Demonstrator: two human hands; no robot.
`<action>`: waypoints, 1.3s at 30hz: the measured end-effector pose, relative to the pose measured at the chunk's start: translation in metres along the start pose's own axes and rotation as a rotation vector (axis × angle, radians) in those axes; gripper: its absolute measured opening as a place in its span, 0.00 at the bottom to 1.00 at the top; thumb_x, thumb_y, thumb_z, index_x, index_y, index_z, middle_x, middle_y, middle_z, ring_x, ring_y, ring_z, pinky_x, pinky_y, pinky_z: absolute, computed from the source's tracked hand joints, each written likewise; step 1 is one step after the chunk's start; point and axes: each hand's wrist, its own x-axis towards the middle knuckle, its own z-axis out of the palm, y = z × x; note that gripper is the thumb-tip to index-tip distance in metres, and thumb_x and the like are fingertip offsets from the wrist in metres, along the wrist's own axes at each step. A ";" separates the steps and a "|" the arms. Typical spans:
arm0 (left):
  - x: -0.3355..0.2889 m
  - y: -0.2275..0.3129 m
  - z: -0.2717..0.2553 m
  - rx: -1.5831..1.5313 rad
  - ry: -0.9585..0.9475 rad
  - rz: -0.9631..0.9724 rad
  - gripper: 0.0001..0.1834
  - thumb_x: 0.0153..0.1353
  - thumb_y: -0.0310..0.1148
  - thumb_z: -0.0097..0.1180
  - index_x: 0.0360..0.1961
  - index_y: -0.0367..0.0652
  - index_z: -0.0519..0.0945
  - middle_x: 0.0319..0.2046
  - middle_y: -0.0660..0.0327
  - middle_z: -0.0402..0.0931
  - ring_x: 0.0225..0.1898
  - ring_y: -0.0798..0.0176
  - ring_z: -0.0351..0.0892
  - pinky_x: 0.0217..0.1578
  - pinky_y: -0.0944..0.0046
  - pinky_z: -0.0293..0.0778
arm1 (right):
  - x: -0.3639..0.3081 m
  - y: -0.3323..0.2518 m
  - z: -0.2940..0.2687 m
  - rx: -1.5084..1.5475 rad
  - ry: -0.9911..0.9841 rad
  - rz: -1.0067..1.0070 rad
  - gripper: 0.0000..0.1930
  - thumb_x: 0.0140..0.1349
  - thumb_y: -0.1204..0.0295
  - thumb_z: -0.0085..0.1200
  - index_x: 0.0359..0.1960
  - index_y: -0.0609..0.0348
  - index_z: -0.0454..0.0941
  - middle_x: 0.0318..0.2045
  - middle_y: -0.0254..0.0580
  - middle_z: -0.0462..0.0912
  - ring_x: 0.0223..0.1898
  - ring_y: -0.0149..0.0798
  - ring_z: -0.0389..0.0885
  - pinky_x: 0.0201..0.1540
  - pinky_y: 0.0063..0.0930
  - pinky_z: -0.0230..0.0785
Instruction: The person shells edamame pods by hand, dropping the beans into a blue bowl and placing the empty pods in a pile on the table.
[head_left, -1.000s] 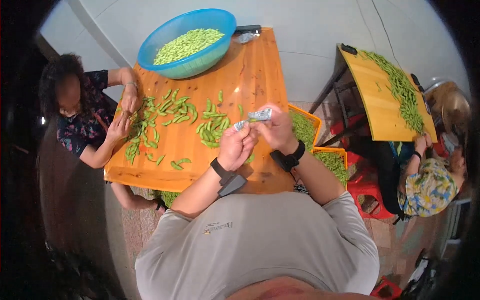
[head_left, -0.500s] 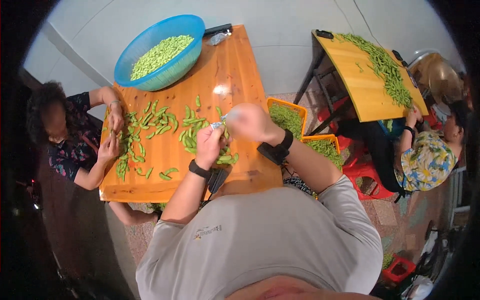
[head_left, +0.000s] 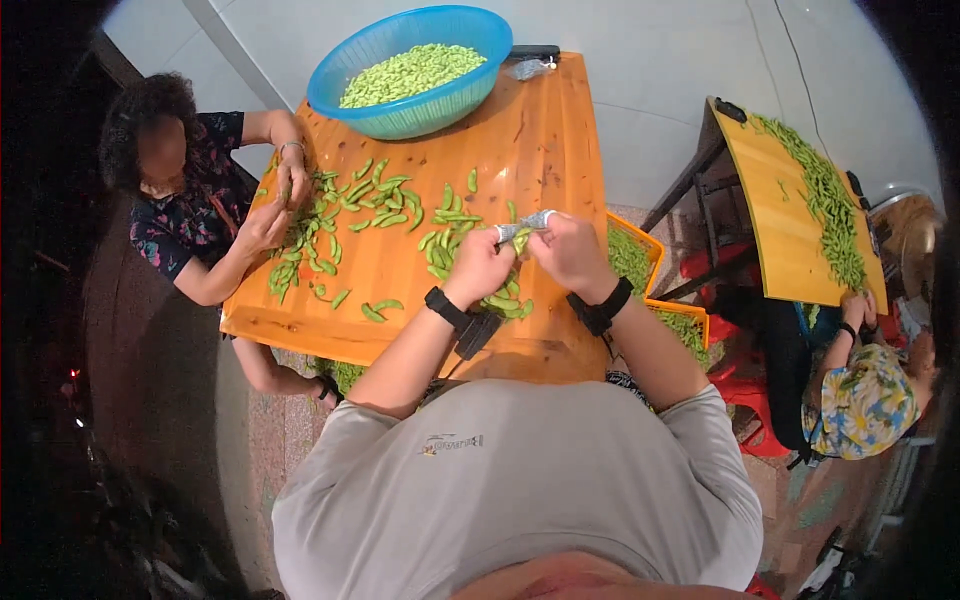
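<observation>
Over the near part of the wooden table (head_left: pixel 545 140), both my hands are closed around a green soybean pod (head_left: pixel 522 239). My left hand (head_left: pixel 482 268) pinches it from the left, and my right hand (head_left: pixel 572 258) grips from the other side; pale wrapping covers some fingertips. Just beneath and beside my left hand is a small heap of green pods (head_left: pixel 505 302). More loose pods (head_left: pixel 385 203) lie scattered toward the left. At the far side stands a large blue plastic basin (head_left: pixel 430 118) holding shelled green beans (head_left: pixel 415 74).
Across the left table edge, a person's hands (head_left: pixel 272 212) work at the pods. Yellow-orange crates (head_left: pixel 657 255) of pods stand right of the table. Further right, another person's hands (head_left: pixel 857 306) are at a second table (head_left: pixel 775 225) bearing pods, near a red stool (head_left: pixel 762 425).
My right hand has come down beside my left, with the pod now showing between them. The whole view has shifted, so the table and basin appear further right.
</observation>
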 end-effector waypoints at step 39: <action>0.012 -0.012 -0.044 -0.972 0.046 -0.435 0.04 0.65 0.25 0.47 0.37 0.38 0.74 0.23 0.65 0.69 0.21 0.73 0.63 0.17 0.75 0.57 | 0.026 0.014 -0.022 -0.307 0.159 -0.094 0.06 0.54 0.75 0.53 0.31 0.63 0.80 0.29 0.55 0.80 0.32 0.57 0.80 0.34 0.45 0.74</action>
